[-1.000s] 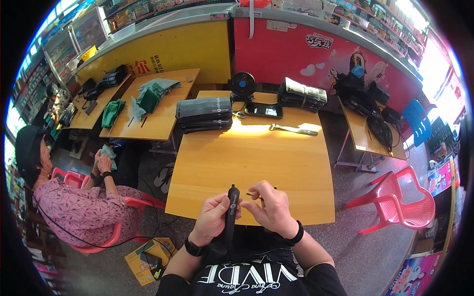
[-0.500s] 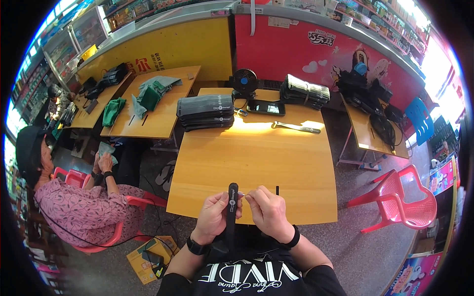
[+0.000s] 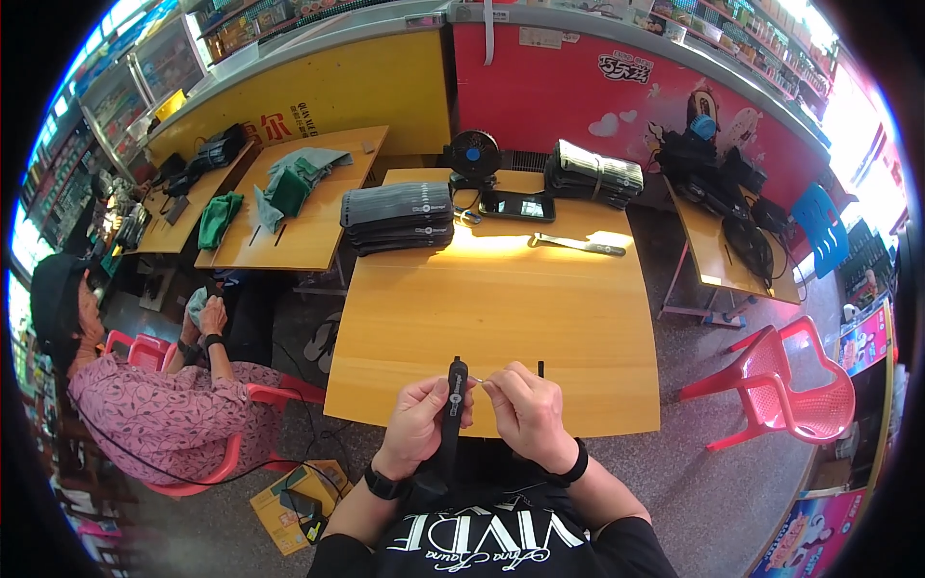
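A black strap [image 3: 454, 416] with a pale printed mark stands nearly upright in front of my chest, its lower end hanging toward my lap. My left hand [image 3: 416, 419] is closed round its middle, thumb on the near face. Close on the right, my right hand [image 3: 525, 409] pinches a small, thin, light-coloured item beside the strap's edge; its kind is too small to tell. Both hands are over the near edge of the wooden table [image 3: 501, 308]. Farther back lie a stack of similar dark straps [image 3: 397, 226], a tied strap bundle [image 3: 593, 178] and a single strap [image 3: 583, 247].
A phone [image 3: 517, 205], scissors [image 3: 467, 217] and a small black fan [image 3: 472, 156] are at the table's back. On the left, a person [image 3: 173, 414] sits handling pale cloth beside another table [image 3: 318, 222]. A pink chair [image 3: 785, 390] stands at right, a cardboard box [image 3: 289, 501] on the floor.
The strap has turned slightly in my left hand, and its top looks narrower. My right hand stays almost in place, still pinching. The seated person's hands and cloth have shifted a little.
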{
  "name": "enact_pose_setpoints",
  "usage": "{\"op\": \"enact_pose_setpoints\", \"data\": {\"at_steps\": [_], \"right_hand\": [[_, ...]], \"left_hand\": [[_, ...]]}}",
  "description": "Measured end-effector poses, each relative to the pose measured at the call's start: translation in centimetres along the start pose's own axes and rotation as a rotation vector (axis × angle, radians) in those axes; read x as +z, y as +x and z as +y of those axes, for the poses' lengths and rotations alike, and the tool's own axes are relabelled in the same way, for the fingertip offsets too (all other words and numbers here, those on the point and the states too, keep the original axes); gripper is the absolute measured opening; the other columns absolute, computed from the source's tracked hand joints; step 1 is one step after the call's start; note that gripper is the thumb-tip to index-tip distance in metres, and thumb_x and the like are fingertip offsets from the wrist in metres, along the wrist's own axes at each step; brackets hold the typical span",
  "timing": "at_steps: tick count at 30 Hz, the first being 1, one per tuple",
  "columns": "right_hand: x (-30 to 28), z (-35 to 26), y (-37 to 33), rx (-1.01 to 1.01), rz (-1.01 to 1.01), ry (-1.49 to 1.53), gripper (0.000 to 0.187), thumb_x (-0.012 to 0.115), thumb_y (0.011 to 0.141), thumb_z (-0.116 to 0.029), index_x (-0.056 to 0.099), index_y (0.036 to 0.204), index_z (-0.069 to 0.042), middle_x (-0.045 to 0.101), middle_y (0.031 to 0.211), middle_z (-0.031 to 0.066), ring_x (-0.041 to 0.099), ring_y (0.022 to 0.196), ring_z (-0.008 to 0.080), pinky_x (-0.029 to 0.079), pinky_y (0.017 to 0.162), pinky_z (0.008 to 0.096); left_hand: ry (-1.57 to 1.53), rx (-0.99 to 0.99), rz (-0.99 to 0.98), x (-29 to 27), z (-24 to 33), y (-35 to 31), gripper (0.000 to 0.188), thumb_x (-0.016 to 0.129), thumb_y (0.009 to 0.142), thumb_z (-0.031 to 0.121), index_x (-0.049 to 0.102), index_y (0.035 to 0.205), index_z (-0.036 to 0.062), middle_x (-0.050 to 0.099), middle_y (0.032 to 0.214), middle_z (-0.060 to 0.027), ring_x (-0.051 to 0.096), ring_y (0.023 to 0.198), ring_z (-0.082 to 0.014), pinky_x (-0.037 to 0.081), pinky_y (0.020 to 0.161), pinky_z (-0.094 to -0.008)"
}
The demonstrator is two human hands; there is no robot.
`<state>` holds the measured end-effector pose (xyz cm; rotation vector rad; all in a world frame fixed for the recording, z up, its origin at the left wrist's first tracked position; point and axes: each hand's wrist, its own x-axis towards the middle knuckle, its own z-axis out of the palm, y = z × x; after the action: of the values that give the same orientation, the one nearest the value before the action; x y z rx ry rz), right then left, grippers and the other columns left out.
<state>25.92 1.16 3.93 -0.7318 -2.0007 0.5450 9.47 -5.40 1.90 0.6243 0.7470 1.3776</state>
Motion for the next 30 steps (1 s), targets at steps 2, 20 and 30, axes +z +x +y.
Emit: {"op": "enact_pose_setpoints", "data": {"at_steps": [2, 20, 30], "right_hand": [[-0.1, -0.1, 0.0, -0.004, -0.001, -0.01, 0.006, 0.065, 0.082, 0.001, 0.06, 0.078, -0.001, 0.055, 0.066, 0.0115, 0.055, 0.052, 0.0272, 0.041, 0.046, 0.034], [-0.2, 0.3, -0.2, -0.088, -0.005, -0.05, 0.006, 0.066, 0.079, 0.002, 0.06, 0.078, -0.001, 0.054, 0.065, 0.0108, 0.055, 0.053, 0.0274, 0.041, 0.046, 0.0339], [-1.5, 0.4, 0.3, 0.013, -0.2, 0.119, 0.015, 0.068, 0.082, -0.011, 0.057, 0.073, -0.005, 0.053, 0.066, 0.0105, 0.057, 0.056, 0.0293, 0.04, 0.046, 0.0376]], "left_hand": [[-0.002, -0.001, 0.003, 0.0, 0.0, 0.0, 0.034, 0.046, 0.102, 0.025, 0.061, 0.112, -0.005, 0.062, 0.086, -0.0059, 0.059, 0.072, -0.0124, 0.05, 0.069, -0.0252], [-0.062, -0.044, -0.004, -0.1, -0.6, 0.1, 0.032, 0.048, 0.102, 0.024, 0.062, 0.11, -0.0033, 0.062, 0.085, -0.0053, 0.059, 0.071, -0.012, 0.05, 0.068, -0.0243], [0.08, -0.117, -0.055, -0.5, -0.5, -0.1, 0.024, 0.052, 0.099, 0.016, 0.061, 0.113, -0.0025, 0.063, 0.086, -0.0026, 0.059, 0.074, -0.0092, 0.049, 0.071, -0.0227]]}}
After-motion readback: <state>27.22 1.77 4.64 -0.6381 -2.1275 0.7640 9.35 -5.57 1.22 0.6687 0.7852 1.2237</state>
